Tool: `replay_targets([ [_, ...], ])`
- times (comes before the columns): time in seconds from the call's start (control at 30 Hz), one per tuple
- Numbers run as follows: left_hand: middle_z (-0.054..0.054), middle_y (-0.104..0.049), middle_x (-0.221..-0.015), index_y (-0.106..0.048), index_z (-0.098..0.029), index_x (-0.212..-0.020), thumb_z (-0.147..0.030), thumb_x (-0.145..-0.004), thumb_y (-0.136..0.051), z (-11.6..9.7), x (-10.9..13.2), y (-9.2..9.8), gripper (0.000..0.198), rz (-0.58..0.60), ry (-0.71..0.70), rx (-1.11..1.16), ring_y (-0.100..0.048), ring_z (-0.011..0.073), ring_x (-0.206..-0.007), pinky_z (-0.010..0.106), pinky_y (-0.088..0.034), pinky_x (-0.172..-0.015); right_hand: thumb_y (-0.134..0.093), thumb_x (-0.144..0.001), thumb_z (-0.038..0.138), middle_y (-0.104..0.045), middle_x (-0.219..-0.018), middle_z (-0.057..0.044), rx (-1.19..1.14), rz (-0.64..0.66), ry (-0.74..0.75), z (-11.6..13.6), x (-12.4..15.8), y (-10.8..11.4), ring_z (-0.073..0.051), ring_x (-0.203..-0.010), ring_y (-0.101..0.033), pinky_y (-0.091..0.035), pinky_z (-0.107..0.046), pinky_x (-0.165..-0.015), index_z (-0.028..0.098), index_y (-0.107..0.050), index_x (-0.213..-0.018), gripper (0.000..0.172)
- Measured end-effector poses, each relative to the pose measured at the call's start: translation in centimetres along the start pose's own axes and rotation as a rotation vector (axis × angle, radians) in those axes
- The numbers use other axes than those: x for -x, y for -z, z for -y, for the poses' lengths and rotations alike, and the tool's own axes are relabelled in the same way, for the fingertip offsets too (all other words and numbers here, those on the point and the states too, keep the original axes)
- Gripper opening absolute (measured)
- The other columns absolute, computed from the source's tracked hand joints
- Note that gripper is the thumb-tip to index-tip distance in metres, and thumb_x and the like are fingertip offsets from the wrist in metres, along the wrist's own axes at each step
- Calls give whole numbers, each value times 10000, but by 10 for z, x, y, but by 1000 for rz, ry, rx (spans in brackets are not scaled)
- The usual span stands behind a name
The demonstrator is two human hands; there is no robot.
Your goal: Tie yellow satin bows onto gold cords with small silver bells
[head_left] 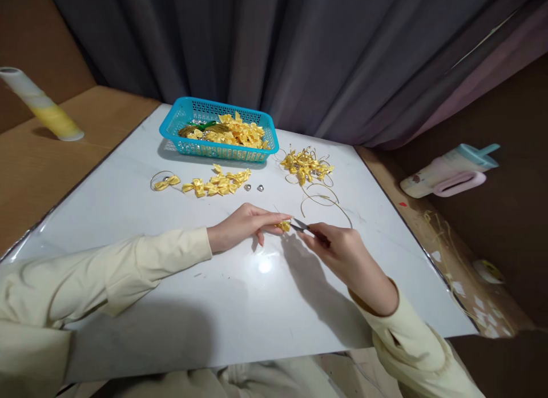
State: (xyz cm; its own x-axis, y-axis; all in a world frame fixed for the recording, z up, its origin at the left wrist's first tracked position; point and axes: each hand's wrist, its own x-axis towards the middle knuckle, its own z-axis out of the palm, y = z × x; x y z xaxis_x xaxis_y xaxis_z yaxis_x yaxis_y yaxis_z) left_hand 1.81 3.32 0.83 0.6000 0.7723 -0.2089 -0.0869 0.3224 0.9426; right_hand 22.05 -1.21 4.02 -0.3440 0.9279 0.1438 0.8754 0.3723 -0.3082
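Note:
Pinched in my left hand [244, 224] is a small yellow ribbon bow [284, 226], partly covered by the fingers. My right hand [338, 244] is closed around a pair of small scissors [302, 224], whose parted blades point left, right beside the bow. Beyond my hands lies a loose group of yellow bows [222, 182], with two silver heart-shaped beads [260, 188] at its right. A single bow with a curled cord [166, 183] lies at the left. Farther right is a pile of bows with cords [306, 164], and loose gold cords [325, 201] curl in front of it.
A blue plastic basket [171, 129] holding yellow bows, gold cord and something green stands at the back of the white table [240, 318]. At the right are a tumbler with a pink handle [445, 172] and a tape roll [488, 271]. A yellow-wrapped tube [51, 112] stands left.

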Motion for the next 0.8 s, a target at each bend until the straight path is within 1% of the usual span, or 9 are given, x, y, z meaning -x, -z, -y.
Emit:
replay_targets([
  [0.1,160,-598,-1189,-704,-127,-984,-379,-732,-652,1,0,1,360,6,17,29,-615,294,-1009,156,-379,-371,-473,-854,362,-540,-490,-6,125,13,-148,-17,3,7,-111,-428,-459,-298,-220,-457,154,-595,-747,263],
  [0.2,164,-607,-1173,-704,-119,-977,-373,-731,-653,1,0,1,357,0,23,36,-632,285,-974,160,-374,-366,-456,-870,370,-580,-557,-23,313,134,-303,-29,4,3,-140,-481,-507,-302,-234,-475,171,-578,-784,249],
  [0.33,173,-677,-1024,-713,-103,-946,-359,-758,-619,1,1,1,332,4,-22,-12,-673,214,-781,172,-347,-371,-435,-885,403,-631,-667,-27,439,217,-350,-32,4,-5,-166,-552,-562,-291,-239,-468,195,-547,-868,237],
  [0.4,168,-699,-945,-726,-92,-888,-330,-759,-614,1,2,2,293,40,-50,-42,-655,166,-660,181,-326,-372,-458,-874,423,-639,-726,-42,478,185,-293,-30,3,-5,-182,-620,-583,-298,-244,-466,189,-550,-848,252],
  [0.5,145,-709,-737,-732,-67,-781,-294,-769,-597,1,5,4,264,140,-81,-69,-581,114,-515,195,-298,-378,-494,-862,406,-633,-772,-68,471,-7,-135,-21,3,-2,-201,-713,-593,-349,-257,-504,171,-575,-894,251],
  [0.57,123,-680,-606,-728,-54,-741,-286,-781,-580,1,6,6,277,209,-90,-74,-534,98,-461,201,-287,-387,-491,-874,365,-630,-783,-69,362,-113,4,-10,3,0,-178,-683,-588,-385,-258,-542,157,-566,-1011,260],
  [0.63,126,-681,-614,-721,-53,-721,-283,-777,-582,2,6,7,275,266,-81,-65,-530,95,-449,205,-287,-395,-475,-890,317,-629,-803,-70,242,-110,179,4,2,-1,-153,-657,-581,-402,-250,-560,145,-534,-1102,279],
  [0.7,138,-699,-676,-705,-60,-697,-281,-765,-590,3,6,8,258,309,-50,-35,-544,99,-441,206,-287,-394,-453,-903,285,-618,-749,-55,220,-97,320,17,1,-4,-151,-636,-567,-388,-250,-544,138,-530,-1104,261],
  [0.8,133,-702,-656,-659,-76,-644,-269,-752,-586,6,5,9,233,345,4,7,-537,96,-395,202,-275,-380,-453,-892,198,-587,-670,-27,230,-39,425,31,-3,-10,-141,-574,-521,-338,-246,-501,135,-572,-919,138],
])
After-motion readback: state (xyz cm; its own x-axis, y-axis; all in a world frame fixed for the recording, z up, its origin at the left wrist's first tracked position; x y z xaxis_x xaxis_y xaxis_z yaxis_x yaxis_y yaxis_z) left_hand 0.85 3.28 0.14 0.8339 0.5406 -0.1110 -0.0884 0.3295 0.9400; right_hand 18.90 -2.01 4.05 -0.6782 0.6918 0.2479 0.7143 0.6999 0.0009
